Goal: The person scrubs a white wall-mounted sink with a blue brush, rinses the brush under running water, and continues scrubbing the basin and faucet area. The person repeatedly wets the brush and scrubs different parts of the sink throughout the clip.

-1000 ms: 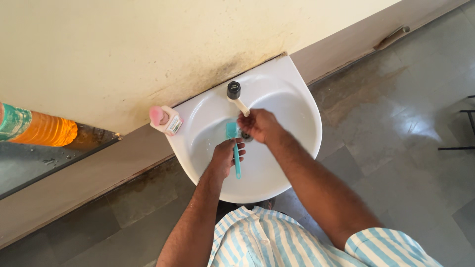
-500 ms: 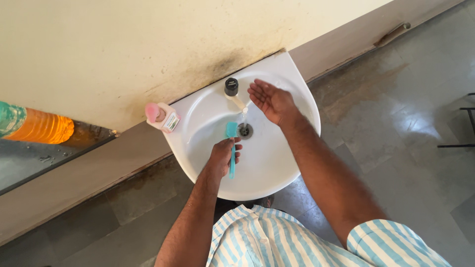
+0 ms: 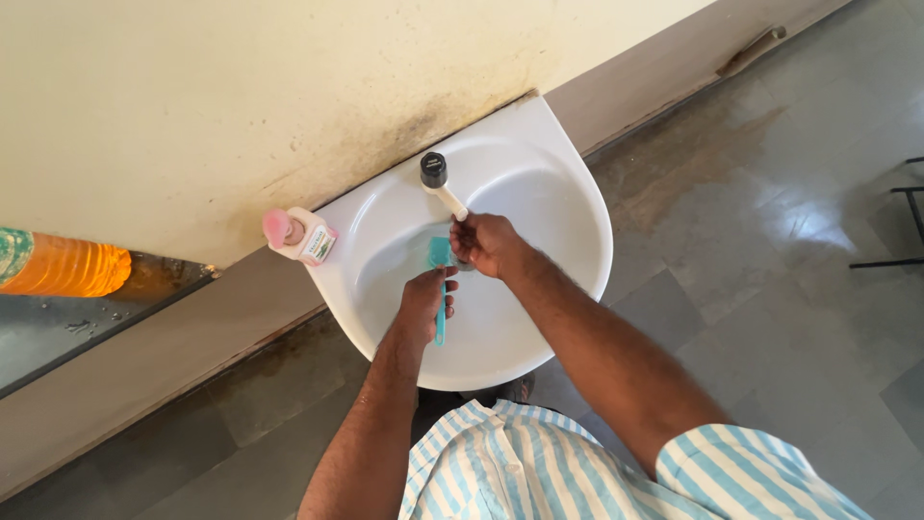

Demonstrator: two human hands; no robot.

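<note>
Right hand (image 3: 486, 244) hides drain; orange bottle (image 3: 63, 270) cut off at left edge.

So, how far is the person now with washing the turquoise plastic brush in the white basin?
Done: the turquoise plastic brush is already over the white ceramic basin, gripped by the left hand. In hand: the right hand is at the brush head, below the white tap with a black cap; running water cannot be made out. Left: the pink soap bottle stands untouched on the rim.
</note>
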